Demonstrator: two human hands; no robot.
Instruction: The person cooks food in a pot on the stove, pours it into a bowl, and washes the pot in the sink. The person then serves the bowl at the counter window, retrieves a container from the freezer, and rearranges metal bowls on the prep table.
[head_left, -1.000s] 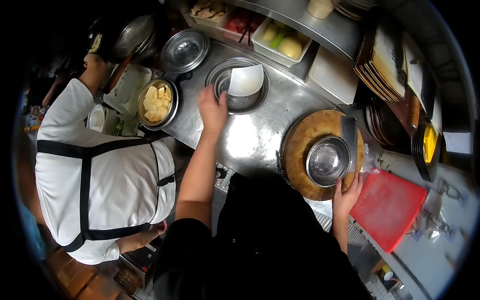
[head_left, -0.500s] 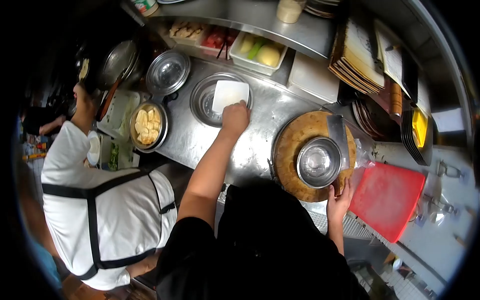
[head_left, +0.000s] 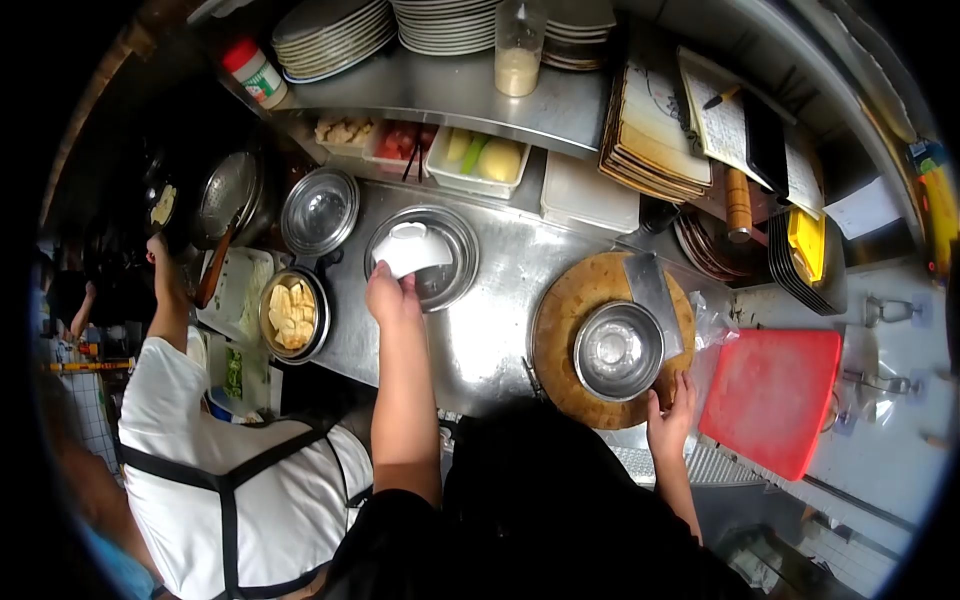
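Note:
My left hand (head_left: 391,293) grips a small white square bowl (head_left: 425,256) by its near edge. The bowl is tilted over a wide metal bowl (head_left: 462,262) on the steel counter, with its base partly showing; what is inside it is hidden. At the near right edge of a round wooden chopping board (head_left: 558,330), my right hand (head_left: 671,418) has its fingers apart and holds nothing. An empty-looking metal bowl (head_left: 618,350) sits on that board. Beside it lies a cleaver (head_left: 652,290), its blade partly covered by the bowl.
A co-worker in a white top (head_left: 270,500) stands close on my left, near a pan of yellowish slices (head_left: 293,315). Food tubs (head_left: 475,180) line the back under a shelf holding plates (head_left: 335,40). A red cutting board (head_left: 770,400) lies at right.
My left hand has turned and tipped the white bowl from facing up to steeply tilted. My right hand stays by the board. The camera view has shifted, showing more of the shelf.

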